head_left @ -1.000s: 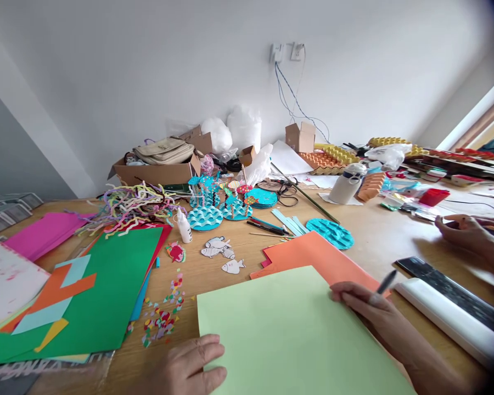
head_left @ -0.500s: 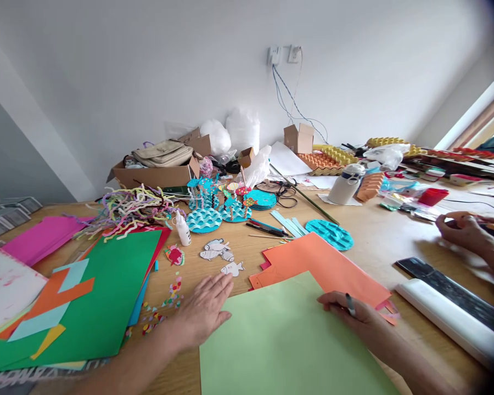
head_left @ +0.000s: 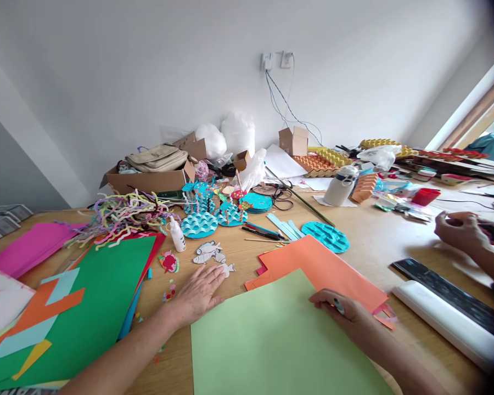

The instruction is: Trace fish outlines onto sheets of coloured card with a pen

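Observation:
A large light green sheet [head_left: 271, 334] lies on the table in front of me. Over its right part, my right hand [head_left: 340, 312] is closed around a pen [head_left: 338, 305]. My left hand [head_left: 200, 291] lies flat beyond the sheet's upper left edge, fingers apart, its fingertips at a white paper fish [head_left: 228, 269] that they partly cover. Just past them are more outlined paper fish [head_left: 208, 248] and a red decorated cutout [head_left: 169, 261]. An orange sheet [head_left: 337, 269] lies partly under the green one.
Green card [head_left: 102, 296] and paper strips lie left, below fuzzy stems [head_left: 127, 214]. A glue bottle [head_left: 177, 235], blue wavy discs [head_left: 199, 224] and pens [head_left: 263, 230] stand or lie farther back. Another person's hand [head_left: 461, 236] is right, beyond a white case [head_left: 448, 323].
The view has shifted slightly. My left hand has slid forward over part of the single paper fish. My right hand keeps its hold on the pen.

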{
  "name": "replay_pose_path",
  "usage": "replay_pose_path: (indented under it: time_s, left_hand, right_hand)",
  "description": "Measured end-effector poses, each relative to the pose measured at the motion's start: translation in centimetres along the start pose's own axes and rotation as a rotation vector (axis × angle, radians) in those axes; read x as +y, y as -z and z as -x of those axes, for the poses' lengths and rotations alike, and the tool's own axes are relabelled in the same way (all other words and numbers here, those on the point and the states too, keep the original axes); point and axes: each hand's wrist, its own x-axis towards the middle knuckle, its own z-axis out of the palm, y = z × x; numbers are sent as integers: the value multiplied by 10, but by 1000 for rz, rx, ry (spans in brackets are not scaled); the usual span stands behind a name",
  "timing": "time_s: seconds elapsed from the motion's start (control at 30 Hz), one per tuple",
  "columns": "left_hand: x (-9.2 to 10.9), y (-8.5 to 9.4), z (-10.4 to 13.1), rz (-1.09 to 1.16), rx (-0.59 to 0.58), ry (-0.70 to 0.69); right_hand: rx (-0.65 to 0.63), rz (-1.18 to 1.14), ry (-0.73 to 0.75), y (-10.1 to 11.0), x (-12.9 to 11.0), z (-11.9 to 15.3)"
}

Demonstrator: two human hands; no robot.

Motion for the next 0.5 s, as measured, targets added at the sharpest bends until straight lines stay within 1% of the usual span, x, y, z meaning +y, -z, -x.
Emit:
replay_pose_path:
  time_s: [0.13, 0.2, 0.27, 0.37, 0.43, 0.5]
  left_hand:
    - [-2, 4, 7, -12, 70, 11]
    - [3, 10, 16, -11, 94, 9]
    - [14, 16, 29, -4, 97, -13]
    - [37, 19, 52, 16, 52, -77]
    - [51, 14, 67, 26, -11, -98]
    - [60, 7, 81, 36, -72, -90]
  right_hand:
    - [-9, 6, 11, 1, -4, -5]
    - [-14, 14, 27, 1, -6, -5]
    - [-11, 20, 33, 1, -5, -6]
    - [-2, 41, 45, -2, -2, -7]
    - [-4, 62, 60, -4, 1, -7]
    - [2, 83, 59, -6, 4, -7]
